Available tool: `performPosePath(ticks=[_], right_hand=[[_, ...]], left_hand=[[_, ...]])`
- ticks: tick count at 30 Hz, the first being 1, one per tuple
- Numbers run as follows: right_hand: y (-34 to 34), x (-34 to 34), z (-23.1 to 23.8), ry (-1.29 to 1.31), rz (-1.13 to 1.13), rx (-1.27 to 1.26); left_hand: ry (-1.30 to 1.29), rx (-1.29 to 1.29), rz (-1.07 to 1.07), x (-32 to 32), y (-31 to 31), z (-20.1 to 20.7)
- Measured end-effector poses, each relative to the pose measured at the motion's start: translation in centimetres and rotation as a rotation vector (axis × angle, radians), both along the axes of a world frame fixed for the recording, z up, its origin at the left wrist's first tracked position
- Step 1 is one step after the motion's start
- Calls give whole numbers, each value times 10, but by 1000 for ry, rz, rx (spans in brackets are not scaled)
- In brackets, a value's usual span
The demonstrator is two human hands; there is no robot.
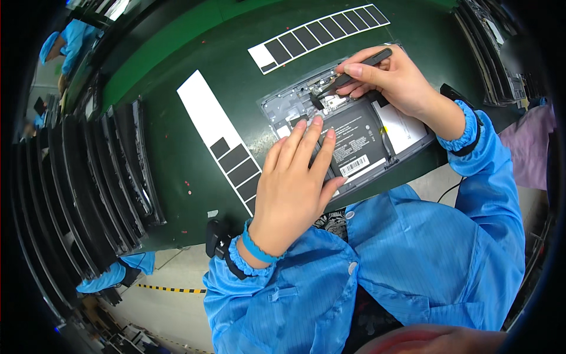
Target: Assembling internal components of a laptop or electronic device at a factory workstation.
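An opened grey device chassis (282,106) lies on the green bench, with a black battery pack (357,137) inside it. My left hand (293,186) rests flat on the near left part of the chassis, fingers together, holding nothing. My right hand (394,78) grips black tweezers (354,69) whose tips point down-left at small parts near the chassis's upper middle. Both forearms wear blue sleeves with elastic cuffs.
A white liner strip with black rectangular pads (227,150) lies left of the chassis, and another strip (321,35) lies beyond it. A rack of several upright dark panels (94,177) stands at the left. More stacked panels (489,47) are at the far right. A person in blue (68,41) works in the far left corner.
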State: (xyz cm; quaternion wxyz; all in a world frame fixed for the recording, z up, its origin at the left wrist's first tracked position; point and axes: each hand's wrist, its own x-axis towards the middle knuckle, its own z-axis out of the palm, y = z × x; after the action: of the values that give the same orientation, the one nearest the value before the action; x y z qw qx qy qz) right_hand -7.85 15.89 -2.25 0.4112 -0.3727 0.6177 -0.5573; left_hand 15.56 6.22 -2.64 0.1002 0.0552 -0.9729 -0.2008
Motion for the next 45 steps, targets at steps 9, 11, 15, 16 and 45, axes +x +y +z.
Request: performPosePath(ticks=[9, 11, 15, 16, 45], right_hand=[[-4, 3, -2, 12, -66, 10], [-3, 3, -1, 7, -63, 4], [-3, 3, -2, 7, -62, -1], [-3, 3, -2, 0, -72, 3], [-112, 112, -6, 664, 10, -19]], left_hand=[[-34, 7, 37, -2, 4, 3], [10, 8, 92, -5, 8, 3], [6, 46, 136, -17, 14, 8], [-2, 14, 152, -22, 16, 8], [-48, -195, 704, 66, -46, -33]])
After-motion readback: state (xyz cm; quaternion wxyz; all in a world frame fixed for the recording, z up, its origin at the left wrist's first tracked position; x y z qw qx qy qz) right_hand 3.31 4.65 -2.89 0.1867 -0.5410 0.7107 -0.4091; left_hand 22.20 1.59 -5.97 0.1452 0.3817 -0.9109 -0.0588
